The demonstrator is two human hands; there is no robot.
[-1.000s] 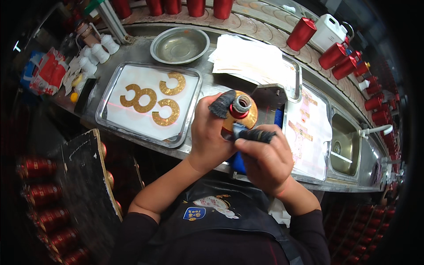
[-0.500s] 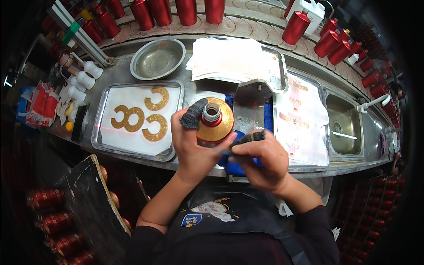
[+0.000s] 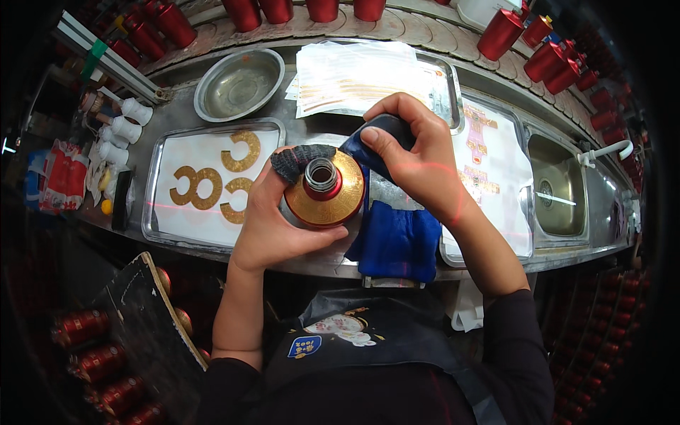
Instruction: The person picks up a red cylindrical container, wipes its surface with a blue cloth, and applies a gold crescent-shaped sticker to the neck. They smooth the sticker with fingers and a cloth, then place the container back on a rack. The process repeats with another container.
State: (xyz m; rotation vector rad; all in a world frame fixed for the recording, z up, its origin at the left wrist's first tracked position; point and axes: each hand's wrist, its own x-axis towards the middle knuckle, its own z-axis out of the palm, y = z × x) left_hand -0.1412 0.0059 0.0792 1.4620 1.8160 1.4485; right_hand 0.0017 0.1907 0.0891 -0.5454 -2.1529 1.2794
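Note:
My left hand (image 3: 256, 237) is wrapped round a red bottle (image 3: 341, 197) with a gold shoulder and an open threaded neck that faces up. A dark knitted cover sits on a finger of that hand, close to the neck. My right hand (image 3: 425, 159) pinches a dark blue, flat, rounded scraper-like pad (image 3: 382, 145) between thumb and fingers. Its lower left end reaches the far right edge of the gold shoulder; I cannot tell whether they touch. Just right of the bottle, a blue cloth (image 3: 398, 244) drapes over the counter's front edge.
To the left, a metal tray (image 3: 149, 219) bears a white sheet with gold C-shaped decals (image 3: 242, 150). Behind it stands a metal basin (image 3: 239, 85). Stacked paper sheets (image 3: 354, 67) lie at the back. On the right are a decal tray (image 3: 525, 212) and a sink (image 3: 558, 219). Red bottles (image 3: 504, 34) line a conveyor.
My right hand has moved up and away from the bottle's near side to its far right, the dark pad now plainly visible. The bottle has shifted slightly left and the blue cloth is uncovered.

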